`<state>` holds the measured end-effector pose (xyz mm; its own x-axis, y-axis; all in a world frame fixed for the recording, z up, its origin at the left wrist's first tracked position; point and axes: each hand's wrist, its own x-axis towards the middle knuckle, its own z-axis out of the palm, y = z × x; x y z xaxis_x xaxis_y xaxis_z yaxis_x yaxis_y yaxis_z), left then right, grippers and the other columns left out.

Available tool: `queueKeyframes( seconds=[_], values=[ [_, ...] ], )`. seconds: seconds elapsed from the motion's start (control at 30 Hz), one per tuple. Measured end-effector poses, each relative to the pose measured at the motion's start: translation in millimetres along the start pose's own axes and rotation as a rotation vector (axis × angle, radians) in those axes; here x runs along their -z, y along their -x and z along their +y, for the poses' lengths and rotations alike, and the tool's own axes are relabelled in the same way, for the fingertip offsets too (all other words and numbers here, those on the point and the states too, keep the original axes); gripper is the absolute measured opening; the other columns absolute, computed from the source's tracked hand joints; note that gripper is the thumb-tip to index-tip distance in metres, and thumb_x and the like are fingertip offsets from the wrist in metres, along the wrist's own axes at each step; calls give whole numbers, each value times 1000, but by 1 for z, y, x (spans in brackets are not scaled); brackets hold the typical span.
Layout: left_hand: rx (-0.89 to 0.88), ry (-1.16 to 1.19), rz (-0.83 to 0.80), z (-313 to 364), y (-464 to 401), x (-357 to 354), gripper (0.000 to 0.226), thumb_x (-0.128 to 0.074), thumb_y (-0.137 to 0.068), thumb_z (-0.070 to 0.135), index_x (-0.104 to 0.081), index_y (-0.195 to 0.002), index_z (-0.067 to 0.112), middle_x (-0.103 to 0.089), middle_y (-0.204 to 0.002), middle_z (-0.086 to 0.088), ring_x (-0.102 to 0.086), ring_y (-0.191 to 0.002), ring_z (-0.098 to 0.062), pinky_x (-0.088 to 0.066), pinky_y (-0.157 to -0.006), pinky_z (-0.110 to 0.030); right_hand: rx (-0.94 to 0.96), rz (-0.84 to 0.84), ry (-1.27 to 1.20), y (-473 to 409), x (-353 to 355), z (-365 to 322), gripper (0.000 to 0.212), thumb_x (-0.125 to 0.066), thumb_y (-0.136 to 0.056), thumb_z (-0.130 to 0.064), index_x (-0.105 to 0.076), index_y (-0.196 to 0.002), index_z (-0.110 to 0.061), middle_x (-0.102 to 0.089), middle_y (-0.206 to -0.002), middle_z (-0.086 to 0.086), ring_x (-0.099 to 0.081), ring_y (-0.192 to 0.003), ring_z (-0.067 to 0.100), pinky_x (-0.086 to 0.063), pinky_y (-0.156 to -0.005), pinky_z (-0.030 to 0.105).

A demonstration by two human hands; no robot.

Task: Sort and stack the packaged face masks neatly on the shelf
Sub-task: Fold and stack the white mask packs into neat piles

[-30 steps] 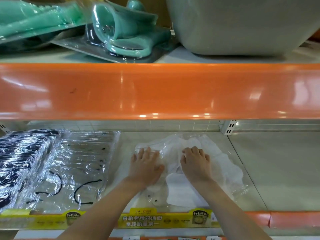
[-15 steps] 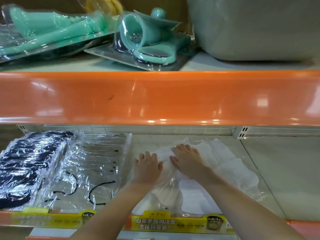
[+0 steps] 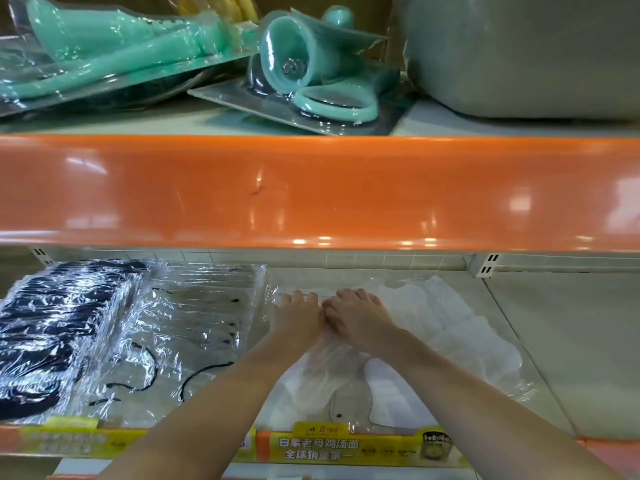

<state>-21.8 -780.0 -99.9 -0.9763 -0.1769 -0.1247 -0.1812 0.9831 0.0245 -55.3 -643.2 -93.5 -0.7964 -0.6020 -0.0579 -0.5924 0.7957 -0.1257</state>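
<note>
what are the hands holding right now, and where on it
Both the left hand and right hand rest on the packaged white masks near the far left edge; whether fingers actually grip cannot be told.

A glossy orange shelf edge (image 3: 311, 192) catches ceiling light above a pale shelf board (image 3: 568, 348) backed by white tiles (image 3: 346, 259)

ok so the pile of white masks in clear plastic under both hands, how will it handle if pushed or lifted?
Probably floppy: the white mask packs lie splayed and uneven. Likely slippery: the clear film is glossy, so packs may slide apart under the left hand and right hand. Seemingly light: thin and flat.
</note>
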Motion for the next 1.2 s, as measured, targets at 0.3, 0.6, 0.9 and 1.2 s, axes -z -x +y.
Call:
queueKeyframes(
  seconds=[0.3, 0.6, 0.9, 1.2],
  values=[
    [-84, 4, 193, -3, 32, -1, 34, -36, -88, 27, -67, -87, 12, -61, -87, -7, -61, -83, -27, -46, -66, -39, -140, -135, -9, -13, 12, -9, 44, -26, -101, -47, -48, -131, -23, -37, -137, 6, -34, -127, 27, -34, -101, 47],
    [-141, -57, 154, -11, 49, -7, 38, -25, -102, 32, -49, -126, 13, -49, -129, -4, -42, -122, -24, -34, -98, -37, -222, -122, 13, -38, 6, -26, 46, -31, -100, -42, -44, -135, -14, -31, -141, 10, -31, -129, 28, -36, -100, 49],
    [-135, 32, 215, -32, 30, 10, 32, -29, -101, 26, -57, -108, 14, -60, -108, -1, -55, -103, -19, -37, -81, -30, -346, -118, -1, -52, 8, -39, 47, -27, -103, -37, -37, -139, -10, -30, -144, 12, -29, -130, 29, -30, -103, 46],
    [-59, -45, 81, -32, 8, 10, 43, -30, -101, 34, -50, -128, 8, -51, -133, -11, -44, -127, -27, -35, -100, -36, -156, 100, 38, -30, -4, -37, 29, -41, -98, -21, -53, -122, -11, -48, -126, 6, -45, -117, 22, -39, -96, 37]
  ],
)
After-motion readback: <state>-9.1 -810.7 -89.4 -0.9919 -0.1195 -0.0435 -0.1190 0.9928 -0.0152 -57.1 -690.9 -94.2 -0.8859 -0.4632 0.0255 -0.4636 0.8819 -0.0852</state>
